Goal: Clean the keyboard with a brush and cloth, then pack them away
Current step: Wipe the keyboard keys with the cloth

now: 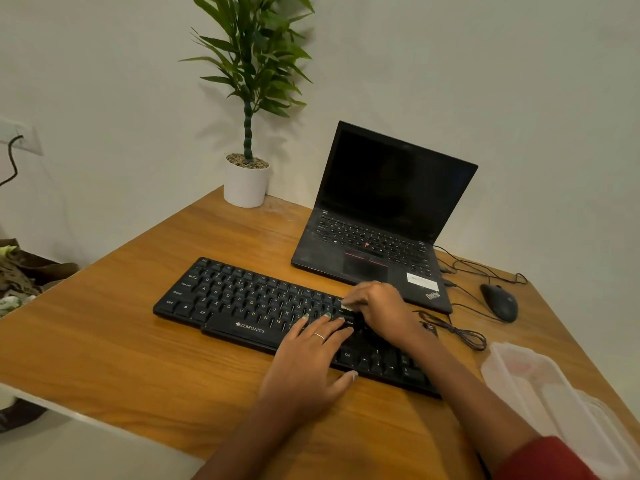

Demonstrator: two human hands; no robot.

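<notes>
A black Zebronics keyboard (242,299) lies across the middle of the wooden desk (121,341). My left hand (308,362) rests flat on its lower right part, fingers spread over the keys and holding nothing. My right hand (381,310) sits over the keys near the keyboard's upper right, fingers curled around a small pale object (348,304) whose tip pokes out on the left. Most of that object is hidden, so I cannot tell whether it is the brush or the cloth.
An open black laptop (384,216) stands behind the keyboard. A black mouse (500,302) and loose cables (460,332) lie to the right. A clear plastic container (554,393) sits at the desk's right edge. A potted plant (246,181) stands at the back corner.
</notes>
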